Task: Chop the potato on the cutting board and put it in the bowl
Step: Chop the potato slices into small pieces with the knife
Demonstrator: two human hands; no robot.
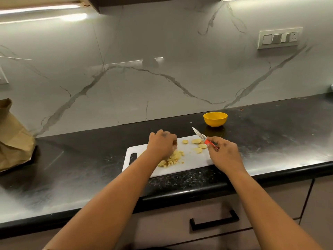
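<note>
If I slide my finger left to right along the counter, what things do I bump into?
Brown paper bag → white cutting board with the left hand over the chopped potato pile → potato slices → yellow bowl.

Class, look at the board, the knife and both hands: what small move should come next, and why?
Probably bring the knife down onto a potato slice. The right hand holds the blade lifted, several round slices remain uncut on the cutting board, and the left hand rests over the diced pile.

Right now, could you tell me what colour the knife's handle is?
Red, on the knife gripped by the right hand; the head view shows it.
</note>
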